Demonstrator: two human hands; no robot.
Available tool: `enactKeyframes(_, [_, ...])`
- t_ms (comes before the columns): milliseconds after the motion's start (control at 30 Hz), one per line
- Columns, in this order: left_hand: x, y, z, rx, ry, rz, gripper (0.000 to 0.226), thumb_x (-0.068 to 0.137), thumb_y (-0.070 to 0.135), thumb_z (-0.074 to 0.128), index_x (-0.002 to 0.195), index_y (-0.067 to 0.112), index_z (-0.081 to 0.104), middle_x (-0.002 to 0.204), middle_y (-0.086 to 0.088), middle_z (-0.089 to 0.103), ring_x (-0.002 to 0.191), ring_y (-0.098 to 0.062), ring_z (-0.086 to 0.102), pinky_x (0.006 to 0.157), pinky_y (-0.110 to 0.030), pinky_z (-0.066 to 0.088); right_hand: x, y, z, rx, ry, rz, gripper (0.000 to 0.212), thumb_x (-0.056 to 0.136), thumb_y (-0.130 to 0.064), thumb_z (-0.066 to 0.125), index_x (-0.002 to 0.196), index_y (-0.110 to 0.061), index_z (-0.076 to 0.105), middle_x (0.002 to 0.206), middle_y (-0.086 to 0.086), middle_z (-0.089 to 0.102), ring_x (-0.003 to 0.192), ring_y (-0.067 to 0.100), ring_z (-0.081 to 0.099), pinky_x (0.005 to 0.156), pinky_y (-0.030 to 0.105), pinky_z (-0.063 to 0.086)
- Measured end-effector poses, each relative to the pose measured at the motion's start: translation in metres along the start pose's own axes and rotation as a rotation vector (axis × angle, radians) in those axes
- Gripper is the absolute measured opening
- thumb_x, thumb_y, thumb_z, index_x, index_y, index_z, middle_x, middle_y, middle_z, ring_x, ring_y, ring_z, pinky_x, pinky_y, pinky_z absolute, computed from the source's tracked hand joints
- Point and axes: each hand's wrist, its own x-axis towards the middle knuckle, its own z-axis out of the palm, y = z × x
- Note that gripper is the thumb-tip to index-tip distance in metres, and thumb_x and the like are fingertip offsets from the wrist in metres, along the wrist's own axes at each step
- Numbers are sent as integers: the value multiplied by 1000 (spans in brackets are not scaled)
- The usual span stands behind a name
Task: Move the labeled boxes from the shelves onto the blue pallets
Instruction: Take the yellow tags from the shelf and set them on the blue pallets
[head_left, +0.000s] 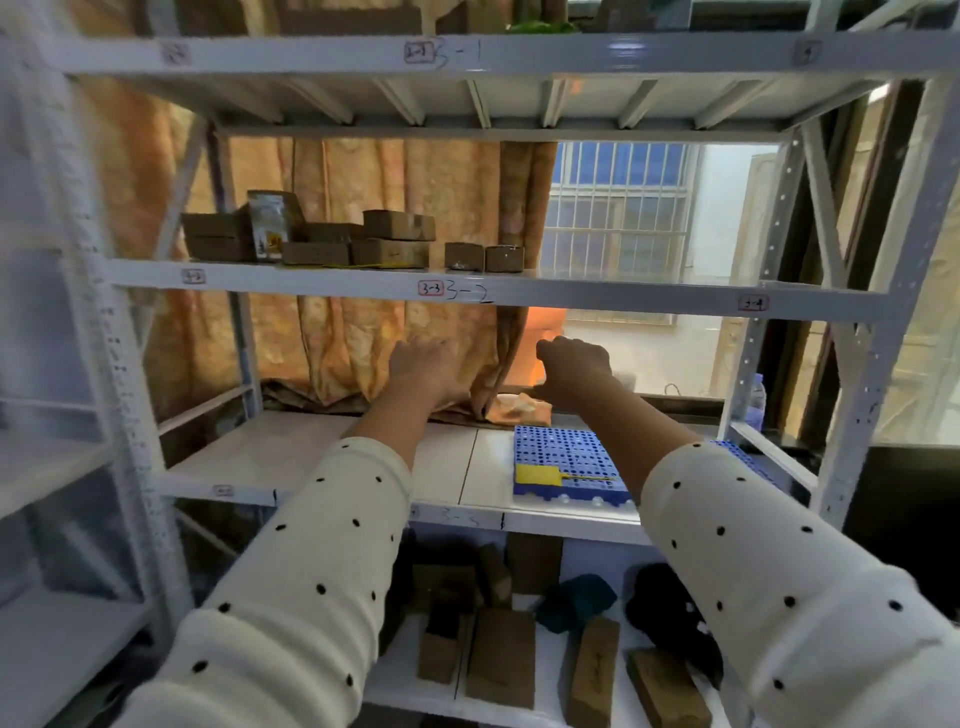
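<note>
Several brown cardboard boxes (395, 239) sit on the shelf marked 3-2 (519, 293), towards its left half. One shelf lower, a blue perforated pallet (563, 462) lies flat with a yellow tag (537, 474) on its front. A second blue pallet (737, 454) peeks out behind my right sleeve. Both arms reach forward between these two shelves. My left hand (423, 364) is raised with relaxed fingers and holds nothing. My right hand (574, 366) is raised with fingers loosely curled, thumb out, and holds nothing. More brown boxes (501, 657) lie on the bottom shelf.
An orange curtain (363, 338) hangs behind the rack, its hem bunched on the lower shelf. A barred window (618, 208) is at the back right. A plastic bottle (756, 400) stands by the right upright. Another white rack (41, 415) is at the left. Dark bundles (665, 603) lie on the bottom shelf.
</note>
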Motion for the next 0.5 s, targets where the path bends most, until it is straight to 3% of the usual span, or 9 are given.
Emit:
enactKeyframes(200, [-21, -59, -14, -22, -22, -148, 59, 87, 45, 60, 138, 20, 43, 136, -10, 50, 124, -30, 47, 101, -40, 35, 28, -60, 0, 35, 6, -158, 44, 90, -38, 56, 129, -18, 50, 125, 5, 58, 115, 26, 56, 86, 35, 47])
enactKeyframes(333, [-22, -90, -20, 56, -23, -208, 55, 85, 47, 60, 132, 21, 45, 131, -7, 55, 123, -30, 48, 103, -44, 33, 48, -96, 2, 69, 18, -250, 44, 92, -37, 56, 130, -17, 48, 118, 4, 59, 108, 25, 58, 75, 32, 42])
enactKeyframes(500, [-26, -124, -14, 104, -25, -283, 57, 90, 45, 57, 138, 20, 39, 139, -7, 49, 129, -28, 42, 106, -43, 31, 69, -133, 4, 89, 25, -320, 40, 93, -34, 53, 130, -17, 47, 120, 4, 58, 107, 24, 58, 74, 31, 40])
